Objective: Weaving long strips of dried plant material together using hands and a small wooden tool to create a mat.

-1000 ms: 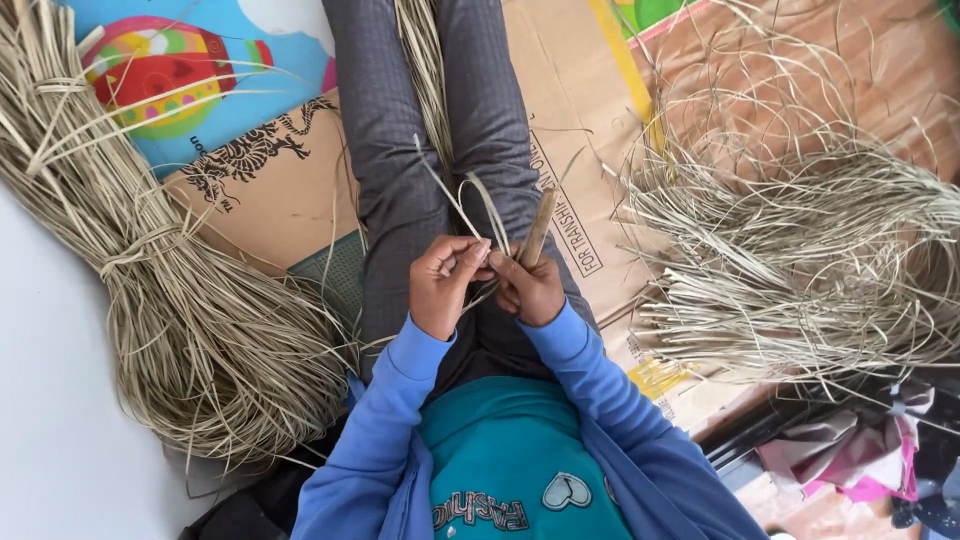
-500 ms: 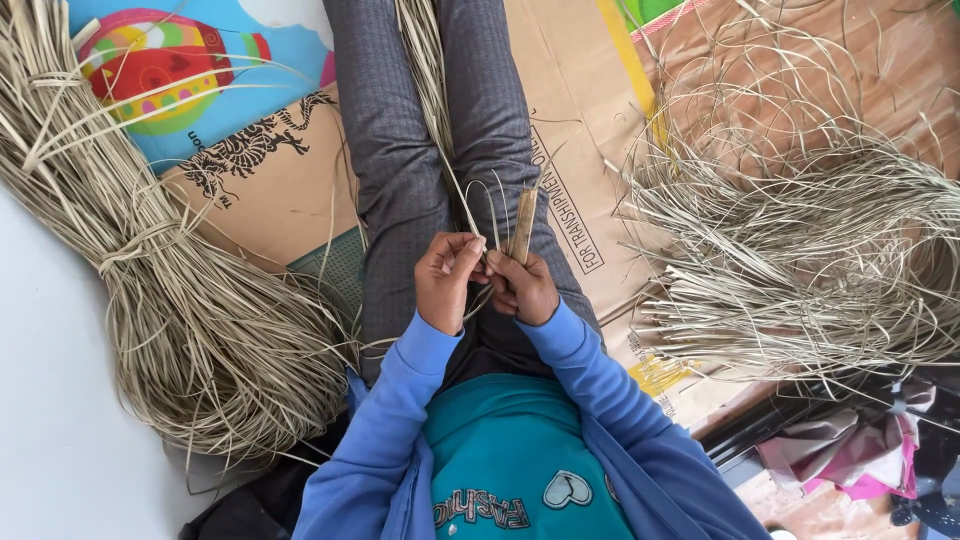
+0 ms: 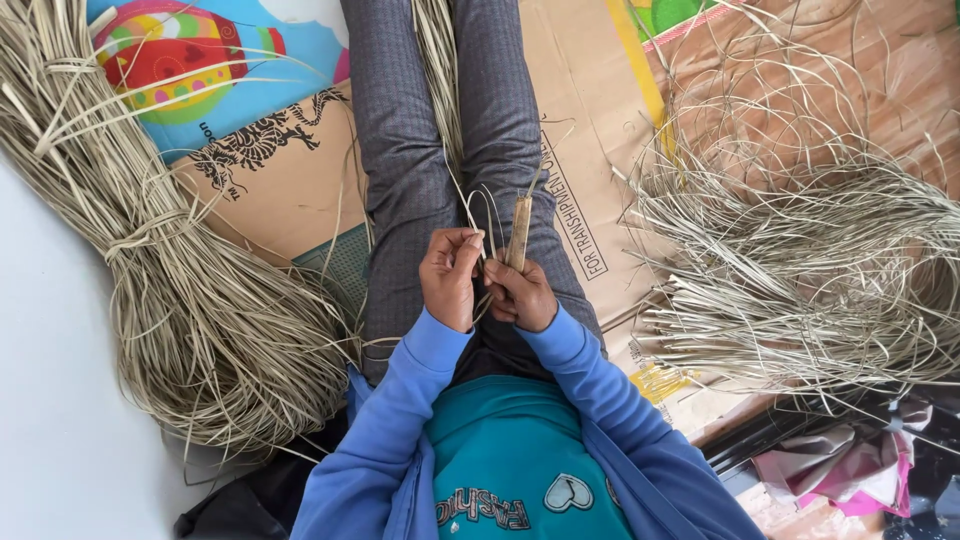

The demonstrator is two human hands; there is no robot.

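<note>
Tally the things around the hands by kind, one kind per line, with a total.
Tied bundle of dried strips: 1
Loose heap of dried strips: 1
Wooden stick, in the right hand: 1
Thin strips pinched by the left hand: 1 bunch
Flattened cardboard sheets: 1 layer
Total: 5

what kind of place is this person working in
Probably a home floor used for hand weaving: a tied bundle of dried strips, a loose pile, and flattened cardboard under the seated person.
</note>
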